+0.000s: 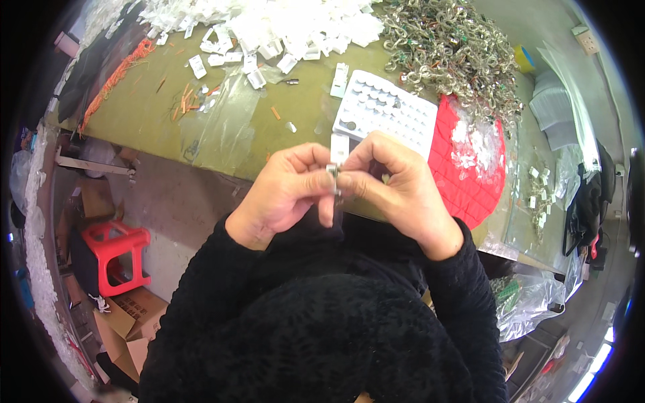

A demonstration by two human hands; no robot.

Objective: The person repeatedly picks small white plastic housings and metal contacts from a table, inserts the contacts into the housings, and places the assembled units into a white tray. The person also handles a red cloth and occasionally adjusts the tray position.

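A small metal part (334,172) sits between the person's thumbs at the table's near edge, with a white plastic piece (339,148) standing just above it; any marking on either is too small to read. The left hand (290,189) pinches the metal part between thumb and fingers, and the right hand (401,187) grips it from the other side, thumb against forefinger. Just beyond lies a white tray (420,127) with rows of round shapes, beside a red quilted cloth (449,176). Farther back on the green table (269,138) are heaped white plastic pieces (289,30) and a tangle of metal parts (453,47). Below left, near a red stool (115,250), an open cardboard box (121,318) bears dark printed characters.
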